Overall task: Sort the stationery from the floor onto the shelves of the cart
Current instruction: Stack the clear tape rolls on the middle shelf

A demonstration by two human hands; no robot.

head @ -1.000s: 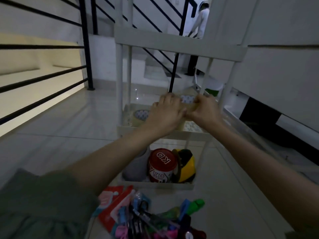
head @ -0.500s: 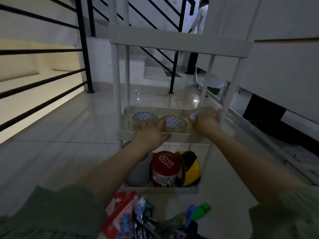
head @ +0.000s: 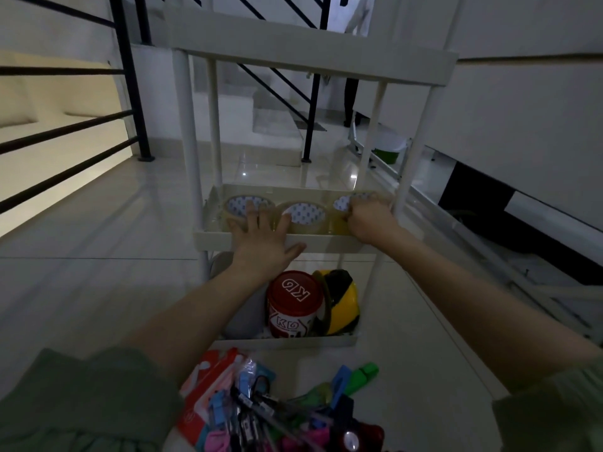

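Observation:
A white three-shelf cart (head: 306, 52) stands in front of me. Three clear tape rolls lie in a row on its middle shelf (head: 329, 241): the left roll (head: 235, 206), the middle roll (head: 305, 215) and the right roll (head: 341, 203). My left hand (head: 261, 238) rests flat with fingers spread over the shelf's front rim, touching the left and middle rolls. My right hand (head: 368, 216) curls over the right roll. A pile of stationery (head: 257, 409), pens and packets, lies on the floor just below me.
The bottom shelf holds a red KG tin (head: 293, 303), a yellow-black object (head: 341, 301) and a grey thing. Black railings (head: 127, 76) run on the left, stairs lie ahead, a white wall on the right. A person stands far back by the stairs.
My hands came apart and lowered onto the middle shelf. The rolls now lie in a row, the left hand flattened and open, the right hand stayed on the right roll.

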